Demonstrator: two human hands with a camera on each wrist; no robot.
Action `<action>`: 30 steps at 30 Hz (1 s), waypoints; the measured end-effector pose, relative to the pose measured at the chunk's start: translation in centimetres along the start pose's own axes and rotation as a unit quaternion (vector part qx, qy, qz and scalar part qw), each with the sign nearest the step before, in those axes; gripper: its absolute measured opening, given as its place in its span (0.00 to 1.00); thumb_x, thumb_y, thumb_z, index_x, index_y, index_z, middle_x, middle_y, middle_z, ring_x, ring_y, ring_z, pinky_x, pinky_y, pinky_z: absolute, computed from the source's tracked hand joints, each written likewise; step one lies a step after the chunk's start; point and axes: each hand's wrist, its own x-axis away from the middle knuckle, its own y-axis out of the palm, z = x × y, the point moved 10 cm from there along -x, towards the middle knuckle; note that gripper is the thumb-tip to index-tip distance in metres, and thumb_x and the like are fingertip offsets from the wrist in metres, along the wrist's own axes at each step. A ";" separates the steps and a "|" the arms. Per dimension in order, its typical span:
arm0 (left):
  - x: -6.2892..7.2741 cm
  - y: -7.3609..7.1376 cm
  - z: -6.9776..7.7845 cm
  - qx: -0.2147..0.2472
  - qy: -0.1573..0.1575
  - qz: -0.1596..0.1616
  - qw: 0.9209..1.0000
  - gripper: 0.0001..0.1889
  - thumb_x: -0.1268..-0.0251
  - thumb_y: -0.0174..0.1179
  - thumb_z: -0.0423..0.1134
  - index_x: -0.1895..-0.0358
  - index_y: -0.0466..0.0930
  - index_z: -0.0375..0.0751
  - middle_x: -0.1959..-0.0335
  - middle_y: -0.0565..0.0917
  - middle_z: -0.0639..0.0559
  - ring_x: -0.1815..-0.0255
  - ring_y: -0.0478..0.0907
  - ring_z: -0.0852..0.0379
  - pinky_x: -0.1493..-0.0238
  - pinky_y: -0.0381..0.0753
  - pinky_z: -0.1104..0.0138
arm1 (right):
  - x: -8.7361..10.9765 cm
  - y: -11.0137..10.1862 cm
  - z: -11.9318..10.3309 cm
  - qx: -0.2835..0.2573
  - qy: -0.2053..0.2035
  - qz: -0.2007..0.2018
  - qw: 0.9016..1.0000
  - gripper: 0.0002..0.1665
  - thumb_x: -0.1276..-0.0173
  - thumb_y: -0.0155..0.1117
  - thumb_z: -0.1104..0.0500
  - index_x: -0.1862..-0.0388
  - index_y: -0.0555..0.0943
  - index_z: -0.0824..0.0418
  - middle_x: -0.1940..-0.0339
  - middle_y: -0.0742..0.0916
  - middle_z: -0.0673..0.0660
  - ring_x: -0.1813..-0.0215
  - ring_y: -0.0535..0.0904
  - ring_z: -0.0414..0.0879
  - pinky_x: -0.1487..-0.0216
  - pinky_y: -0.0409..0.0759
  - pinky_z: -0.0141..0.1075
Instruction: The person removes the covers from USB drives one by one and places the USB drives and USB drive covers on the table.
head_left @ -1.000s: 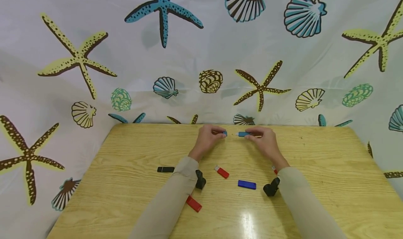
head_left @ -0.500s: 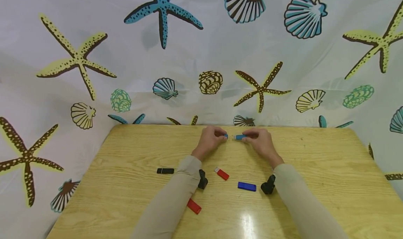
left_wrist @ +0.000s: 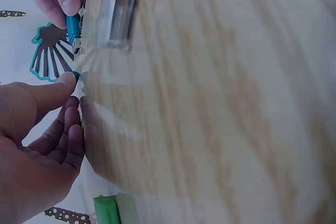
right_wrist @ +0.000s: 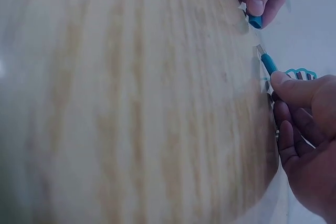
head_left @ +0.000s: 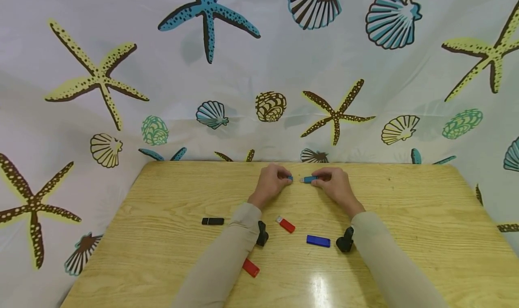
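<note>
At the far part of the table, my left hand (head_left: 270,184) pinches a small blue cap (head_left: 289,178) between thumb and fingers. My right hand (head_left: 335,184) grips a blue USB stick (head_left: 309,179) whose bare metal plug points left. A short gap separates the plug from the cap. The right wrist view shows the hollow end of the cap (right_wrist: 255,21) facing the plug of the USB stick (right_wrist: 268,64). In the left wrist view the left thumb covers most of the cap.
Nearer me on the wooden table (head_left: 162,254) lie a black USB stick (head_left: 212,221), a red one (head_left: 286,224) with its plug showing, a dark blue stick (head_left: 318,241) and a red piece (head_left: 251,268) partly behind the left sleeve. A green object (left_wrist: 106,211) shows in the left wrist view.
Both hands have come slightly nearer me, and the right has moved left, narrowing the gap between plug and cap. A red stick by the right sleeve has become hidden.
</note>
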 end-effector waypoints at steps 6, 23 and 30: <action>-0.1 0.5 -0.4 -0.004 -0.007 -0.003 1.000 0.06 0.33 0.70 0.33 0.56 0.90 0.37 0.63 0.88 0.47 0.62 0.84 0.53 0.58 0.84 0.61 | 0.2 0.1 0.2 0.001 0.000 0.000 1.000 0.11 0.35 0.76 0.65 0.54 0.90 0.65 0.57 0.90 0.61 0.56 0.85 0.53 0.52 0.82 0.46; -0.1 0.4 -0.1 -0.005 -0.006 -0.028 1.000 0.10 0.31 0.67 0.32 0.50 0.88 0.34 0.62 0.86 0.45 0.61 0.82 0.50 0.56 0.83 0.59 | 0.1 0.1 0.1 -0.004 -0.004 0.000 1.000 0.16 0.35 0.76 0.66 0.49 0.88 0.66 0.54 0.90 0.62 0.55 0.86 0.54 0.50 0.83 0.48; 0.2 -0.1 -0.1 0.026 0.000 -0.039 0.999 0.11 0.29 0.65 0.32 0.47 0.86 0.33 0.55 0.86 0.42 0.53 0.82 0.47 0.49 0.83 0.55 | 0.7 -0.7 -0.2 -0.035 0.000 -0.001 0.999 0.18 0.32 0.73 0.67 0.45 0.85 0.69 0.52 0.88 0.65 0.51 0.84 0.55 0.48 0.83 0.47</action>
